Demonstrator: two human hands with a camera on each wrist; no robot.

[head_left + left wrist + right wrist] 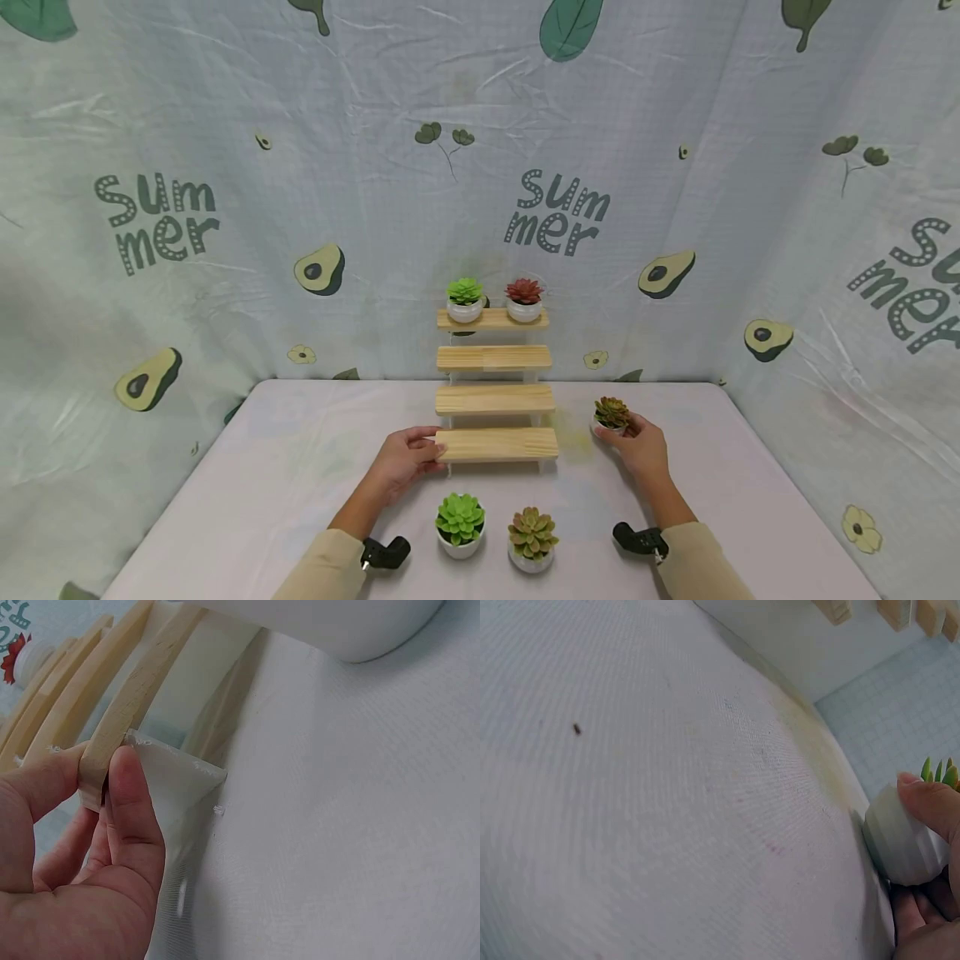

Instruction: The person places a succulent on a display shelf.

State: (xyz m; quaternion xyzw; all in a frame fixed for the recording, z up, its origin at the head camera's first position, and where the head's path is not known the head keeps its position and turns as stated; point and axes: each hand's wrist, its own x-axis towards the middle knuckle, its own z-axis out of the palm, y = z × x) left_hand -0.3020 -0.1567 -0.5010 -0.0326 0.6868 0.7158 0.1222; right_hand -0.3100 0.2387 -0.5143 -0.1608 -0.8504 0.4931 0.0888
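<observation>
A four-step wooden plant stand [497, 444] with clear side supports stands mid-table. My left hand [408, 460] pinches the left end of its lowest step, thumb on one face and fingers on the other, as the left wrist view shows [112, 847]. To the right of the stand, my right hand [643, 446] grips a potted succulent [611, 414] with dark green and reddish leaves. Its white ribbed pot [904, 840] sits between thumb and fingers in the right wrist view, at or just above the tabletop; I cannot tell which.
On the top step are a bright green succulent [464, 300] and a red succulent [524, 300] in white pots. In front of the stand are another green succulent [460, 525] and a pale reddish-green one [532, 539]. A printed curtain [420, 208] hangs behind the table [300, 450].
</observation>
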